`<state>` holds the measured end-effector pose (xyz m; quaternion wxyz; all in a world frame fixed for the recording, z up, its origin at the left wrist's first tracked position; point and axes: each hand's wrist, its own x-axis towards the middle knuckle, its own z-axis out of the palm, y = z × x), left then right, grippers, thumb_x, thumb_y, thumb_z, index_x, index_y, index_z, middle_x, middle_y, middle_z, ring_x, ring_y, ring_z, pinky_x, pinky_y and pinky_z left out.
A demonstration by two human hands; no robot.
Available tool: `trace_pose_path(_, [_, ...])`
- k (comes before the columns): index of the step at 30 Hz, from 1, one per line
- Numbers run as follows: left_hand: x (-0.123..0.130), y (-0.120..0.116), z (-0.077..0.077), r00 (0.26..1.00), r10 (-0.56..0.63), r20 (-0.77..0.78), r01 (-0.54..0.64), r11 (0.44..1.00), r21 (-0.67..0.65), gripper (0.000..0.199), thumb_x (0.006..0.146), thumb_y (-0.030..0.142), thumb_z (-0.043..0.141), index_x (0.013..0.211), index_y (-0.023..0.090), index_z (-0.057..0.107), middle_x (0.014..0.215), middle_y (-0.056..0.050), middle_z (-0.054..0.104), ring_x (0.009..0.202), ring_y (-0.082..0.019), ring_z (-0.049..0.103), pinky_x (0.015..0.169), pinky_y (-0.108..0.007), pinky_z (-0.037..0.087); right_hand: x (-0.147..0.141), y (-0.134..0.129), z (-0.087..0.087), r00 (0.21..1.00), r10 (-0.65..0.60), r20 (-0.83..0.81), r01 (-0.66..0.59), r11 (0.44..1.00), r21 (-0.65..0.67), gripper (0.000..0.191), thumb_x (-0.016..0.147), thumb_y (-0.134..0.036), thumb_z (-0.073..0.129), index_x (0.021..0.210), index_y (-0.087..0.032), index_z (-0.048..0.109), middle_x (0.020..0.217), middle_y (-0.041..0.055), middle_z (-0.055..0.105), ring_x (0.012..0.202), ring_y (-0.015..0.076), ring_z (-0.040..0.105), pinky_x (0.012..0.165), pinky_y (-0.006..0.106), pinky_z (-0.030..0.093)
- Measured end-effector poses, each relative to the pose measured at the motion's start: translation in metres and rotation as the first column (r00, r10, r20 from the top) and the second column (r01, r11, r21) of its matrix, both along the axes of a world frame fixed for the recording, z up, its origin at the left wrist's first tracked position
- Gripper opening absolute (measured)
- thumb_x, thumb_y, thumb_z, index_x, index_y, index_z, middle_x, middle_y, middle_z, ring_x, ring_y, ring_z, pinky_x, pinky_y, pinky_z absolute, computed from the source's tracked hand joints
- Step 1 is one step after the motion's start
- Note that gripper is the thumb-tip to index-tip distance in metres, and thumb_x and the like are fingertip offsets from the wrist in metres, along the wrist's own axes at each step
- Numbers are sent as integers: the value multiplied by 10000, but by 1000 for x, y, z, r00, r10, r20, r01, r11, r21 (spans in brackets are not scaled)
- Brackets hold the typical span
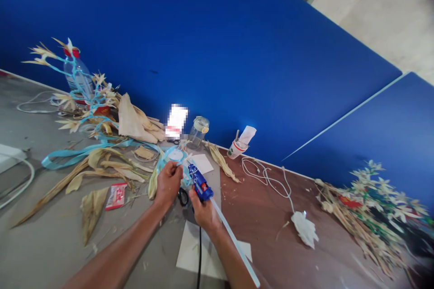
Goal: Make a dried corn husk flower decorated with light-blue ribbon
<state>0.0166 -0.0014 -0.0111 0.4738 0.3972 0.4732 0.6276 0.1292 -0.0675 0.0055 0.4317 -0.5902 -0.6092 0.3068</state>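
Observation:
My right hand (206, 211) is wrapped round a blue hot glue gun (198, 181), whose nozzle end points up toward my left fingers. A long translucent glue stick (233, 239) sticks out of its back, and a black cord (200, 253) hangs below. My left hand (168, 183) is closed in a pinch just left of the gun. What it pinches is too small and blurred to name. Light blue ribbon (162, 162) and a white round piece (175, 155) lie just beyond those fingers. Black-handled scissors (183, 197) lie between my hands, partly hidden.
Dried corn husks (98, 162) spread leftward, near a red packet (116, 196). A husk-flower branch (90, 99) stands before a plastic bottle (77, 72). Farther back are a jar (199, 131) and white cup (235, 149). Rightward lie a white cable (271, 180) and another flower bunch (379, 198).

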Motion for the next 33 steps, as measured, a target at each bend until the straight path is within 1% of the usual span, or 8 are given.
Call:
trace_pose_path(7, [0,0,0,1000,0,-19,0,1000,0,136,707,274,595,618,208,517,482,64,473,424,-94,382,440,-217,299,-2,2,-5,998,-54,-34,54,998,13,270,786,-430,511,833,-184,613,775,66,657,731,219,610,705,319,513])
trace_pose_path(11, [0,-1,1,1000,-1,-19,1,1000,0,140,695,270,605,605,206,520,486,59,480,430,-95,398,439,-217,300,-1,2,-7,1000,-16,-24,16,999,34,271,795,-420,501,840,-179,616,786,65,657,727,212,606,684,305,505])
trace_pose_path(15, [0,-2,1,999,-3,-53,4,1000,13,156,717,285,587,608,201,514,486,58,487,436,-94,404,443,-214,305,0,1,-8,1000,-23,-7,24,997,74,251,804,-400,507,803,-171,607,707,47,627,659,185,585,644,280,496])
trace_pose_path(19, [1,-1,0,999,-8,-46,9,1000,10,163,725,310,579,628,202,505,483,69,473,437,-93,401,446,-212,310,0,2,-11,1000,-17,8,16,992,128,252,822,-388,498,751,-168,599,651,28,605,603,161,560,599,260,488])
trace_pose_path(22, [1,0,-1,999,-15,-42,15,1000,8,163,731,321,572,642,200,508,485,73,470,439,-92,402,446,-210,311,-1,2,-15,1000,2,-2,-1,981,194,241,825,-372,506,805,-162,623,678,38,628,602,166,576,588,260,492])
trace_pose_path(25, [1,0,-1,999,-14,-40,14,1000,-3,155,729,320,574,655,198,515,490,76,469,437,-87,395,441,-205,304,-1,2,-18,1000,-14,-20,18,967,253,245,821,-373,528,875,-162,640,712,50,652,625,181,602,597,267,503])
trace_pose_path(30, [1,-2,1,998,-12,-67,13,1000,17,164,734,310,569,634,194,509,485,71,467,443,-88,400,442,-204,309,0,2,-21,1000,-24,-7,25,964,265,257,830,-377,535,905,-160,651,730,58,671,645,189,621,600,268,514])
trace_pose_path(33, [1,-2,2,997,-10,-78,11,1000,12,159,732,304,569,633,193,514,489,70,478,435,-87,400,441,-206,311,0,3,-23,1000,-26,-16,30,961,277,259,828,-386,552,883,-157,659,727,60,674,641,186,622,608,270,518])
